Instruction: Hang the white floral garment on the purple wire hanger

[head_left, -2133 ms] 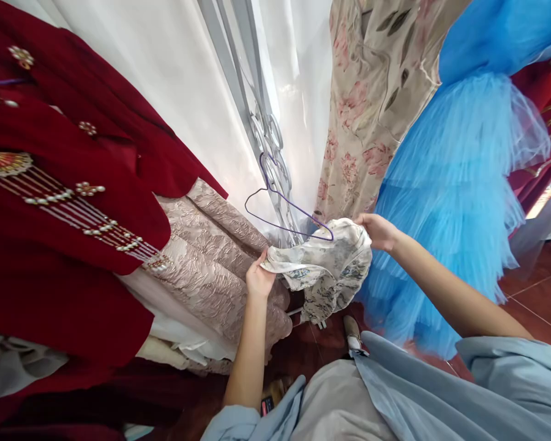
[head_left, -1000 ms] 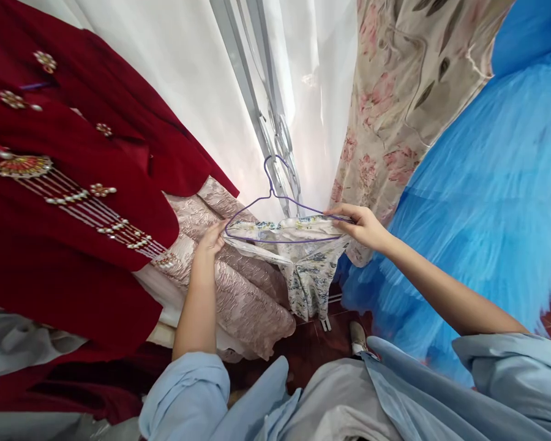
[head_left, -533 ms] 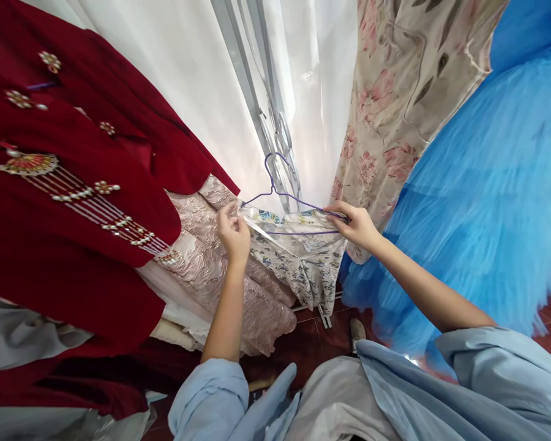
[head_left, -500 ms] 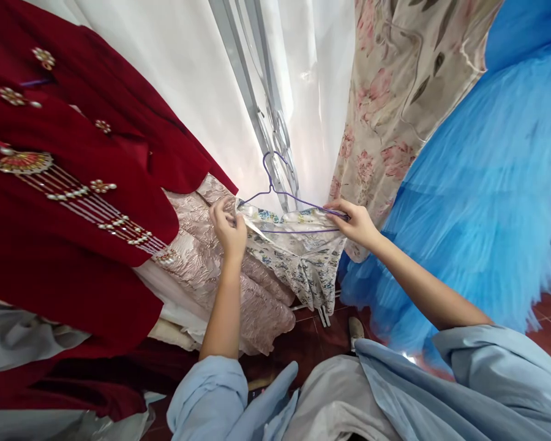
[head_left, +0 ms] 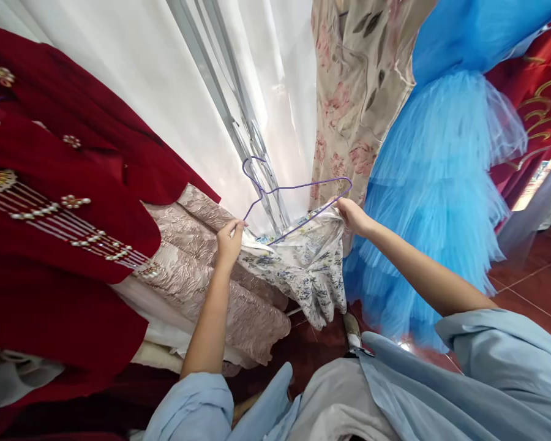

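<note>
Between my two hands is a white garment [head_left: 298,269] with a blue-green floral print, its lower part hanging in folds. My left hand [head_left: 230,244] is closed on its upper left edge, with thumb and finger pinched near the left end of a purple wire hanger [head_left: 310,184]. Whether those fingers also grip the wire I cannot tell. At the opposite upper edge my right hand [head_left: 353,217] pinches the cloth. The hanger tilts, its right end standing above the fabric and my right fingers, its lower bar dipping behind the left part of the top edge.
To the left hang a dark red jacket [head_left: 87,208] with beaded ornaments and a pink textured skirt [head_left: 202,275]. A beige floral dress [head_left: 344,110] and a blue tiered tulle gown [head_left: 422,184] hang on the right. Behind are a grey metal stand [head_left: 211,79] and white curtain [head_left: 110,73].
The hanger's right end has come up out of my right hand and above the garment. That hand now holds only cloth. The view has shifted to the right.
</note>
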`<state>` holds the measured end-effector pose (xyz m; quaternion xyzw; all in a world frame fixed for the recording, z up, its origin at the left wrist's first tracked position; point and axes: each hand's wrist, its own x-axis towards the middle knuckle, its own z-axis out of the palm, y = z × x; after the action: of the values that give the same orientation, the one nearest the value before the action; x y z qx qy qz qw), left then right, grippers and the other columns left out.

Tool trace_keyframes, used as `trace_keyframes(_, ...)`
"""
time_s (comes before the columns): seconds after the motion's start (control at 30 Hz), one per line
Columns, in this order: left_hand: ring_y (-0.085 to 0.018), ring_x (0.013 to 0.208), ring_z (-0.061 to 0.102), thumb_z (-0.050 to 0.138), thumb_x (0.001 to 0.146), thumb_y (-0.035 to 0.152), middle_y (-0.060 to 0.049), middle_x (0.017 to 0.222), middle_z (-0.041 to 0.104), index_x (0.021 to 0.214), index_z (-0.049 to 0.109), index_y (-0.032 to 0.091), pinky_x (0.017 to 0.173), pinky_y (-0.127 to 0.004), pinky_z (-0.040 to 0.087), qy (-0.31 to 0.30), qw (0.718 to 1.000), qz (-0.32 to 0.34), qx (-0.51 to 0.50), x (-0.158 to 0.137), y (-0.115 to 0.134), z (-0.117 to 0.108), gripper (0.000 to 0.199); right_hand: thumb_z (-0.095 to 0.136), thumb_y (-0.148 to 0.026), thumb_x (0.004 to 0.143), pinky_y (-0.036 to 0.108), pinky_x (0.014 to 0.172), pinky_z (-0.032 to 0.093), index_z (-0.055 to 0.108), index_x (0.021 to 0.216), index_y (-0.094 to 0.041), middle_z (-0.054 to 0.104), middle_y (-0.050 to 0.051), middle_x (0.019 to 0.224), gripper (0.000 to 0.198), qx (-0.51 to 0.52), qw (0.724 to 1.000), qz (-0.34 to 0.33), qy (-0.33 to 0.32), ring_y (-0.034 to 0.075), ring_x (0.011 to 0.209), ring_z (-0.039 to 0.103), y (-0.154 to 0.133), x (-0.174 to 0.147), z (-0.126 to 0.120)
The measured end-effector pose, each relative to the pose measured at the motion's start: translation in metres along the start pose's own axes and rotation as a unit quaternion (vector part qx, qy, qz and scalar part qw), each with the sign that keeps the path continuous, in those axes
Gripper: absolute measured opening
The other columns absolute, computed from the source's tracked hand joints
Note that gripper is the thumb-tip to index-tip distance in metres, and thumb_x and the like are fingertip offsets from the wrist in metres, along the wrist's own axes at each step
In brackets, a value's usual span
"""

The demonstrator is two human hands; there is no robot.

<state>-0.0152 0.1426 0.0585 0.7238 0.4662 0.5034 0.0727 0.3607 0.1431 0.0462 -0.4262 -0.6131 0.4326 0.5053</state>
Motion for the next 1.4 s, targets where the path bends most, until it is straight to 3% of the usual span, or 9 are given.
trace_keyframes(0.13,-0.021,0.089,0.068,0.055,0.093,0.038,-0.007,0.089,0.075,0.087,0.073,0.015,0.083,-0.029,0.05,0.011,0.999,0.009,0.035,0.002,0.007,-0.015,0.03,0.068,-0.033,0.073,0.024,0.056,0.037,0.056,0.072,-0.017,0.052,-0.003,0.063,0.02,-0.078,0.996,0.003,-0.043,0.012,0.06,0.045,0.003,0.009,-0.02)
trace_keyframes(0.23,-0.021,0.086,0.068,0.055,0.092,0.038,-0.006,0.087,0.074,0.086,0.073,0.015,0.082,-0.028,0.05,-0.023,0.998,0.021,0.046,0.008,0.007,-0.023,0.03,0.074,-0.026,0.071,0.023,0.059,0.04,0.056,0.074,-0.016,0.056,-0.003,0.064,0.021,-0.102,0.993,-0.025,0.058,0.011,0.063,0.049,0.006,0.03,-0.028)
trace_keyframes(0.33,-0.02,0.085,0.067,0.054,0.093,0.038,-0.006,0.085,0.073,0.085,0.072,0.014,0.082,-0.028,0.049,-0.035,0.998,0.03,0.049,0.012,0.006,-0.024,0.031,0.074,-0.026,0.075,0.022,0.055,0.045,0.055,0.079,-0.018,0.055,-0.005,0.06,0.021,-0.003,0.993,0.031,0.111,0.012,0.057,0.052,0.006,0.059,-0.02)
trace_keyframes(0.53,-0.021,0.088,0.067,0.053,0.093,0.041,-0.006,0.088,0.072,0.087,0.07,0.015,0.084,-0.028,0.049,-0.065,0.997,0.018,0.048,0.015,0.003,-0.032,0.032,0.075,-0.021,0.08,0.023,0.054,0.051,0.061,0.081,-0.016,0.061,-0.002,0.057,0.015,0.143,0.982,0.123,-0.014,0.011,0.05,0.055,0.005,0.093,-0.018)
trace_keyframes(0.7,-0.021,0.09,0.066,0.053,0.094,0.042,-0.006,0.089,0.072,0.086,0.071,0.015,0.086,-0.028,0.05,-0.103,0.994,-0.006,0.047,0.019,0.004,-0.04,0.033,0.083,-0.025,0.077,0.015,0.042,0.035,0.066,0.084,-0.014,0.06,-0.004,0.059,0.022,0.06,0.995,0.032,-0.07,0.005,0.045,0.045,0.001,0.101,-0.046)
trace_keyframes(0.83,-0.022,0.092,0.068,0.055,0.093,0.041,-0.006,0.091,0.074,0.087,0.074,0.016,0.085,-0.028,0.051,-0.12,0.99,-0.016,0.069,0.028,0.011,-0.045,0.032,0.084,-0.024,0.077,0.016,0.047,0.036,0.067,0.088,-0.014,0.061,-0.003,0.063,0.023,-0.004,0.996,-0.054,-0.072,0.007,0.053,0.049,-0.021,0.117,-0.058)
trace_keyframes(0.97,-0.022,0.084,0.07,0.054,0.094,0.038,-0.007,0.091,0.076,0.096,0.076,0.016,0.082,-0.028,0.05,-0.066,0.983,0.038,0.168,0.026,0.015,-0.047,0.031,0.079,-0.02,0.08,0.017,0.049,0.033,0.066,0.091,-0.013,0.058,-0.003,0.061,0.018,-0.068,0.988,-0.124,-0.065,0.008,0.055,0.048,-0.047,0.115,-0.053)
trace_keyframes(1.13,-0.022,0.08,0.071,0.053,0.096,0.035,-0.009,0.093,0.078,0.098,0.076,0.016,0.078,-0.028,0.05,0.009,0.973,0.045,0.224,0.002,0.025,-0.031,0.03,0.068,-0.028,0.088,0.02,0.045,0.022,0.061,0.087,-0.015,0.042,-0.008,0.051,0.014,-0.122,0.979,-0.147,-0.069,0.007,0.045,0.034,-0.052,0.054,-0.005)
trace_keyframes(1.4,-0.024,0.101,0.069,0.044,0.103,0.038,-0.011,0.108,0.075,0.113,0.069,0.016,0.089,-0.032,0.049,0.011,0.988,0.003,0.151,-0.006,0.059,0.006,0.035,0.047,-0.035,0.098,0.027,0.059,0.04,0.052,0.101,-0.024,0.052,-0.004,0.061,0.012,-0.067,0.984,-0.153,-0.06,0.016,0.054,0.052,0.004,-0.021,0.133)
